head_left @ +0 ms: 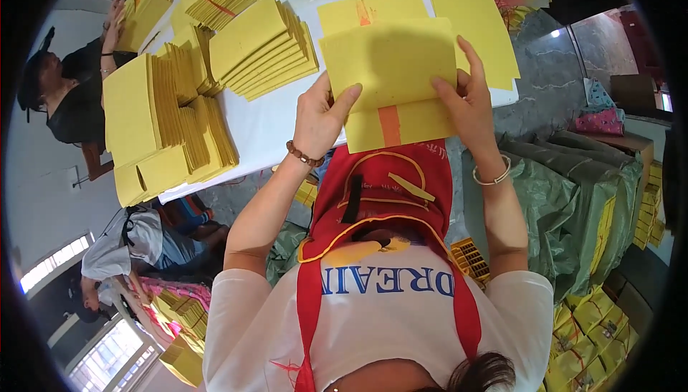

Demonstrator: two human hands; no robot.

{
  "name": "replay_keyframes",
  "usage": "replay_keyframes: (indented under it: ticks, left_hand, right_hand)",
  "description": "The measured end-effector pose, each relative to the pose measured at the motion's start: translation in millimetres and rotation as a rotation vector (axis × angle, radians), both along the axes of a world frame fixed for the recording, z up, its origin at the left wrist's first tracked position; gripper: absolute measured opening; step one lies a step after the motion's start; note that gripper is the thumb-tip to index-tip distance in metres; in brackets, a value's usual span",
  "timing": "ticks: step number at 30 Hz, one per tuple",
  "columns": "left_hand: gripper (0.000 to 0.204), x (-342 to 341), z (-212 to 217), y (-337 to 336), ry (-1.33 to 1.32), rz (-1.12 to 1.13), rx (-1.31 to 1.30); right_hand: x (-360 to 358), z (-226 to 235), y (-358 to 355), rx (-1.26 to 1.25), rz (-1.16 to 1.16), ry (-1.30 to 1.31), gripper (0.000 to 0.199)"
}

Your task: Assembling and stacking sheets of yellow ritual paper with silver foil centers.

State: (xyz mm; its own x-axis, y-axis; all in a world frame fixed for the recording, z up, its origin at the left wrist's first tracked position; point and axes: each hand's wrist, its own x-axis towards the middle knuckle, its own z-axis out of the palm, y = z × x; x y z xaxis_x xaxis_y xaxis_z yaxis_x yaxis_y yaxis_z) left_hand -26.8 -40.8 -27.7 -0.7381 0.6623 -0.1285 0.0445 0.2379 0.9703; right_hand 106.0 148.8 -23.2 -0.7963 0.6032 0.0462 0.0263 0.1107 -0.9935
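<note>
Two hands are closed on one yellow sheet stack [390, 59]: left hand [319, 116] at its seven o'clock edge, right hand [469, 102] at four. Edges are best squared before release. Beyond, at ten o'clock, fanned yellow bundles [261, 48] lie on the white table [269, 123].
</note>
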Motion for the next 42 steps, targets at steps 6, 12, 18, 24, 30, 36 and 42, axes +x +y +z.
replay_keyframes:
  ticks: [6, 12, 18, 24, 30, 36, 42]
  left_hand:
    - [0.034, 8, 9, -8, 0.002, 0.017, 0.092]
    - [0.032, 11, 3, -15, 0.031, -0.015, 0.030]
    - [0.050, 12, 20, -4, -0.007, 0.039, -0.184]
    - [0.063, 23, 12, -9, 0.276, 0.090, -0.174]
    - [0.068, 10, 11, -6, 0.052, 0.078, -0.102]
    - [0.070, 5, 8, -5, 0.052, 0.091, -0.094]
    - [0.071, -2, 5, -2, -0.139, 0.139, 0.021]
  right_hand:
    - [7, 18, -5, 0.027, 0.099, -0.172, 0.064]
    - [12, 17, -19, -0.025, 0.027, -0.104, 0.064]
    - [10, 17, -14, 0.136, 0.022, -0.281, 0.042]
    - [8, 14, -14, 0.230, 0.030, -0.338, 0.027]
    - [1, 20, -20, 0.430, -0.018, -0.238, 0.026]
    - [0, 14, -18, 0.407, -0.025, -0.258, 0.028]
    - [-3, 4, -17, 0.445, -0.075, -0.210, 0.029]
